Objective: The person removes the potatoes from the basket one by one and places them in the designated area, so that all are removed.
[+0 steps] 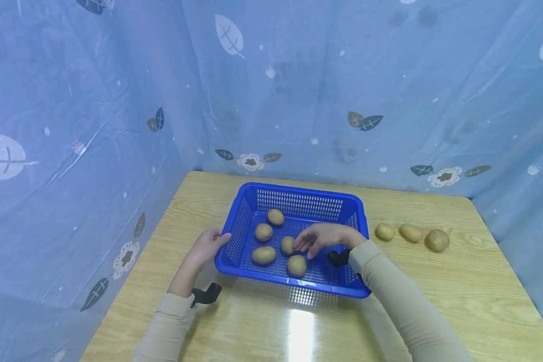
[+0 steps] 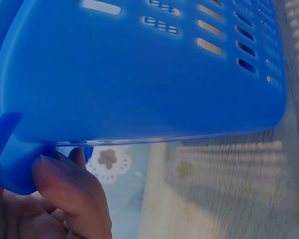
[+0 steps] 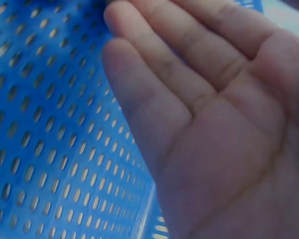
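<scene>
A blue plastic basket (image 1: 298,288) with slotted walls stands on the table, and several potatoes (image 1: 264,255) lie in its left and middle part. My left hand (image 1: 206,246) grips the basket's left rim, its thumb on top; the left wrist view shows fingers (image 2: 72,191) curled under the rim (image 2: 10,164). Inside the basket, over its right half, hovers my right hand (image 1: 319,237) with nothing in it. Its fingertips are beside the middle potato (image 1: 287,245); whether they touch it I cannot tell. In the right wrist view the palm (image 3: 224,144) is bare and the fingers extended.
Three more potatoes lie in a row on the wooden table to the right of the basket: a small one (image 1: 385,232), an oblong one (image 1: 411,233) and a rounder one (image 1: 437,240). A blue patterned curtain (image 1: 298,100) hangs behind the table and at its sides.
</scene>
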Demonstrator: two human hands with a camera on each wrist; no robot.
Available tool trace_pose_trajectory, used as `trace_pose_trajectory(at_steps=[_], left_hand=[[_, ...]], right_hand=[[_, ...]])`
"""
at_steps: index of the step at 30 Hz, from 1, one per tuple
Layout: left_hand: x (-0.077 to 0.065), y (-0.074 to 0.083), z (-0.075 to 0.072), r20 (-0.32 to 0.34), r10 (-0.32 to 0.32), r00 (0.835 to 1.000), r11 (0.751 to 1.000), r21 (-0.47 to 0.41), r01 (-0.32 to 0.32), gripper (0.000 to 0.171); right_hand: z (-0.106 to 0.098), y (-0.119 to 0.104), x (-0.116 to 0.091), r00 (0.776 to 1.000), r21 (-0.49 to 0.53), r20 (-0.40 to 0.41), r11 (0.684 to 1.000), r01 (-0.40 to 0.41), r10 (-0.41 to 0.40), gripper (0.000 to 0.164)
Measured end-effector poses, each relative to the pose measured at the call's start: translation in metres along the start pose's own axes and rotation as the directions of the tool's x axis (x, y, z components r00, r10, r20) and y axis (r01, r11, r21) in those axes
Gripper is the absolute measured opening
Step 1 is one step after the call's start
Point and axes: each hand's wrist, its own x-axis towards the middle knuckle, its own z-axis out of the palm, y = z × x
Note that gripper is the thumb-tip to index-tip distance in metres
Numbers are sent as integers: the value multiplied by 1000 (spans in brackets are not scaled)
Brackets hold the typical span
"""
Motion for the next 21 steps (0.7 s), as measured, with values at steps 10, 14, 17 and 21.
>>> trace_pose_trajectory(at_steps=[10, 14, 17, 21], left_hand=[[-1, 2, -2, 15, 4, 1000, 1000, -17, -4, 35], [0, 1, -2, 22, 12, 1000, 1000, -24, -12, 35], [1, 0, -2, 27, 19, 999, 999, -27, -18, 35], [2, -1, -2, 29, 24, 999, 999, -31, -23, 35]], right_hand=[[8, -4, 3, 999, -51, 2, 998, -36, 36, 43], [9, -3, 4, 999, -70, -6, 996, -49, 49, 44], [10, -1, 6, 998, -93, -10, 994, -59, 58, 44], [12, -1, 7, 997, -113, -19, 991, -76, 75, 43]])
